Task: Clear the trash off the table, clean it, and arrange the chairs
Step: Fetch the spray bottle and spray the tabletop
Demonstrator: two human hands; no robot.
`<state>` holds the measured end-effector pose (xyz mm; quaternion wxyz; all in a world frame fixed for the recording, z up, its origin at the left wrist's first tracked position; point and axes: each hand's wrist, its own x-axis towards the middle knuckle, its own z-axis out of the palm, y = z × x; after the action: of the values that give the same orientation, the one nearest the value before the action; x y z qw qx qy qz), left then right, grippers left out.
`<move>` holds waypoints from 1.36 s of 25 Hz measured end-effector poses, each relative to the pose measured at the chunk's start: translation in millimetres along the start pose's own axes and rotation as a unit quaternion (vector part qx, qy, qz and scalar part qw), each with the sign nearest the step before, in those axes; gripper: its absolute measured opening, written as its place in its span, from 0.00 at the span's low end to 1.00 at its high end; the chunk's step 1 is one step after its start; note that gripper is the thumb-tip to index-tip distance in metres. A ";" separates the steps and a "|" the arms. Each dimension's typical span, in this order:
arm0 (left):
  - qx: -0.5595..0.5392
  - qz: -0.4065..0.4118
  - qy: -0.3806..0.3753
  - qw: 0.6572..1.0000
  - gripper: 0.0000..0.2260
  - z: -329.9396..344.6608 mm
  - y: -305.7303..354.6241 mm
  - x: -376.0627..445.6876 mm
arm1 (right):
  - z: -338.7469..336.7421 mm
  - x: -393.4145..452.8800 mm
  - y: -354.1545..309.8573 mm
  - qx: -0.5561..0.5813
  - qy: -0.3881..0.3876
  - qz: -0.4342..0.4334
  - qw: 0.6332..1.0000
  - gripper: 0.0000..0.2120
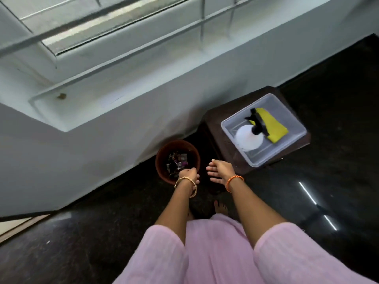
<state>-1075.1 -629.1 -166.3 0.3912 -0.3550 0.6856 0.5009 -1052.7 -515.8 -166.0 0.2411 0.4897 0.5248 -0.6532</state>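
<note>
Left hand [189,174]: over the near rim of the brown bin [164,175]; fingers curl downward, and I cannot tell whether they pinch anything.
Right hand [220,170]: spread, palm turned inward, holding nothing, just right of the bin.
Trash [177,161]: wrappers lie in the bin bottom, just ahead of the left hand.
Key relation: spray bottle [249,138] and yellow cloth [271,126] sit in a clear tray [295,121] on a dark stool [215,119], ahead and right; right hand is nearer.
Bottle axis: nozzle points away, rightward.
Stage: likely trash dumped, cleaning supplies next.
</note>
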 end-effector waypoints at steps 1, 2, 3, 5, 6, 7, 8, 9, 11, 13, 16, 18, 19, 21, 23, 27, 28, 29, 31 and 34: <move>0.019 -0.003 -0.021 1.000 0.06 11.2 3.8 -11.6 | -15.5 -8.4 -3.6 0.000 0.015 -0.013 1.000 0.09; 0.038 -0.002 -0.038 0.999 0.07 21.3 7.4 -21.9 | -30.2 -16.3 -5.9 -0.006 0.030 -0.027 0.999 0.07; 0.058 0.004 -0.055 0.997 0.08 34.3 12.5 -32.3 | -47.5 -23.0 -8.8 -0.015 0.049 -0.047 0.998 0.06; 0.088 0.016 -0.079 0.993 0.06 53.3 20.4 -45.6 | -72.9 -29.9 -10.4 -0.024 0.087 -0.079 0.993 0.06; 0.099 0.021 -0.087 0.991 0.05 63.5 25.9 -55.0 | -87.4 -32.5 -11.9 -0.021 0.106 -0.091 0.990 0.06; 0.109 0.025 -0.093 0.989 0.06 72.0 31.3 -63.4 | -99.8 -32.5 -13.4 -0.016 0.125 -0.102 0.987 0.07; 0.114 0.030 -0.098 0.988 0.07 80.1 36.0 -68.6 | -111.2 -31.4 -16.0 -0.009 0.147 -0.117 0.982 0.07; 0.120 0.039 -0.097 0.987 0.08 89.4 41.1 -74.2 | -123.0 -27.4 -20.2 -0.010 0.169 -0.130 0.977 0.06; 0.134 0.058 -0.084 0.986 0.06 102.3 49.8 -80.3 | -137.6 -18.5 -32.1 -0.039 0.198 -0.170 0.965 0.05; 0.176 0.082 -0.060 0.979 0.03 109.7 57.7 -79.9 | -145.3 -10.8 -47.1 -0.068 0.180 -0.217 0.957 0.14; 0.203 0.090 0.000 0.975 0.07 119.3 65.0 -69.4 | -153.3 9.9 -67.6 -0.154 0.114 -0.283 0.940 0.26; 0.185 0.070 0.023 0.980 0.05 125.4 69.0 -58.5 | -155.3 28.1 -77.0 -0.226 0.080 -0.319 0.917 0.28; 0.177 0.059 0.031 0.982 0.03 128.9 70.6 -53.5 | -155.2 36.7 -80.4 -0.270 0.075 -0.341 0.897 0.26; 0.169 0.046 0.044 0.984 0.02 135.1 72.4 -44.2 | -153.1 51.0 -87.4 -0.346 0.085 -0.399 0.845 0.16; 0.163 0.041 0.056 0.984 0.03 139.7 73.6 -35.7 | -149.1 60.0 -98.2 -0.387 0.099 -0.442 0.803 0.10; 0.163 0.036 0.062 0.984 0.08 145.8 82.2 -29.9 | -139.4 67.4 -111.9 -0.389 0.083 -0.460 0.794 0.11; 0.163 0.037 0.061 0.984 0.08 147.3 84.7 -30.4 | -137.4 66.9 -113.3 -0.360 0.073 -0.453 0.812 0.12; 0.162 0.039 0.060 0.984 0.08 148.4 87.3 -32.0 | -135.2 64.8 -115.0 -0.322 0.070 -0.439 0.836 0.12; 0.156 0.048 0.057 0.985 0.07 150.1 91.7 -35.8 | -133.4 58.1 -120.2 -0.239 0.095 -0.406 0.877 0.13; 0.135 0.059 0.060 0.987 0.06 152.5 97.2 -41.7 | -140.9 44.9 -132.6 -0.142 0.148 -0.364 0.909 0.11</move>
<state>-1114.5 -454.1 -118.7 0.3634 -0.2873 0.7889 0.4038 -1126.3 -332.8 -142.2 -0.0266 0.3168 0.7832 -0.5343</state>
